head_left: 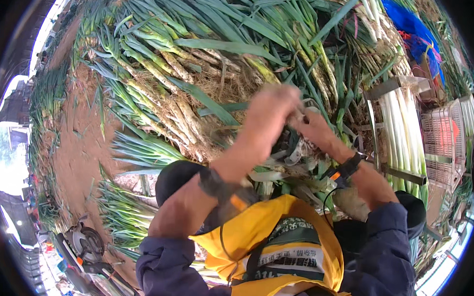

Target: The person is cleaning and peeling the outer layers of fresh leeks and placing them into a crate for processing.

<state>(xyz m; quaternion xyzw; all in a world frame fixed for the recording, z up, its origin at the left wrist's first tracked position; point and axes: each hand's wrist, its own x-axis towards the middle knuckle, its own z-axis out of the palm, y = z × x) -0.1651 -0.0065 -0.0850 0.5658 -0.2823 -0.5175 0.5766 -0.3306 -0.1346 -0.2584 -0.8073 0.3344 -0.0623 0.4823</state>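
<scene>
Single wide fisheye, worn on the head, left of a side-by-side pair. Looks steeply down past yellow apron (330, 247) to left hand (275, 102) and right hand (317, 130), close, near mid-frame. View upright; forearms (237, 161) in from below. Leeks (188, 117) across the farther ground; wheel (87, 243) lower left, crate (450, 173) far right, edges bowing toward the dark rim.

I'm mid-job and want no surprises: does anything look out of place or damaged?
One small oddity: left of the left hand, a seemingly loose green leaf lies slantwise across the roots of the leek-like stalks. No clear damage stands out.
</scene>
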